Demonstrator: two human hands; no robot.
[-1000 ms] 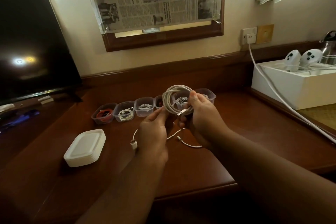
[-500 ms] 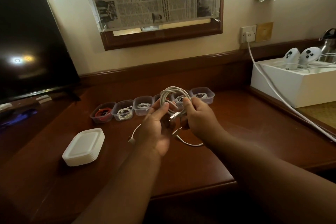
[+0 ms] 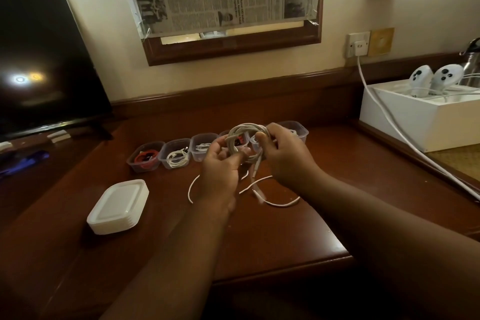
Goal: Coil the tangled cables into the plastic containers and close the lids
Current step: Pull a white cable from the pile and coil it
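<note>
A coiled white cable [image 3: 244, 130] is held up over the wooden desk between both hands. My right hand [image 3: 288, 161] grips the coil's right side with thumb and fingers. My left hand [image 3: 220, 176] pinches its lower left part. The cable's plug end [image 3: 255, 167] hangs below the coil. A thinner white cable [image 3: 275, 201] lies loose on the desk under my hands. Behind them runs a row of several clear plastic containers [image 3: 175, 154]; the leftmost [image 3: 144, 160] holds a red cable, others hold white ones. A stack of white lids [image 3: 118, 206] sits to the left.
A dark TV screen [image 3: 39, 60] stands at the left. A white box [image 3: 426, 117] with two white controllers is at the right, and a white power cord [image 3: 405, 138] runs from the wall socket across the desk's right side. The desk's front edge [image 3: 280, 273] is near me.
My left hand moved up onto the coil's lower left and now pinches it. The coil shifted slightly and its plug end hangs down. The view moved closer and tilted a little.
</note>
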